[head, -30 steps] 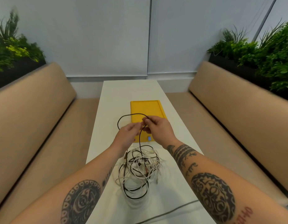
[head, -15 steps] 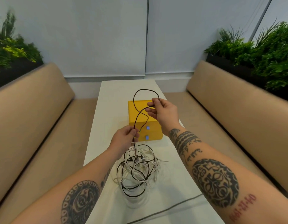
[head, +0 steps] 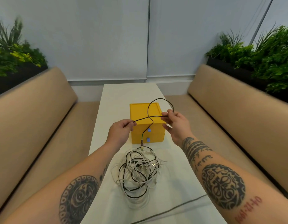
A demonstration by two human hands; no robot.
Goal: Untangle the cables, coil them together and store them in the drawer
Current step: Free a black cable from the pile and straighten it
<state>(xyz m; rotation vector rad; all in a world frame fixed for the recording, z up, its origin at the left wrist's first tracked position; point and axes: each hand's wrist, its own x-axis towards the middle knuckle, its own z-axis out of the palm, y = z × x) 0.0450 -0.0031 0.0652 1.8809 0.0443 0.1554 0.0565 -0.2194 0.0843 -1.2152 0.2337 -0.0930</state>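
Your left hand (head: 119, 132) and right hand (head: 175, 122) both pinch the black cable (head: 147, 110); its plug (head: 142, 144) dangles between them, just above the tangle (head: 138, 173).

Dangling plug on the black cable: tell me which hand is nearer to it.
Left. The left hand pinches the black cable just above-left of the plug; the right hand holds the cable higher, farther to the right.

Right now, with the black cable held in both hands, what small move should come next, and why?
Probably raise both hands a little. The left hand and right hand pinch the black cable, and its plug hangs right at the top of the tangled pile; lifting should show whether that end is free before coiling.
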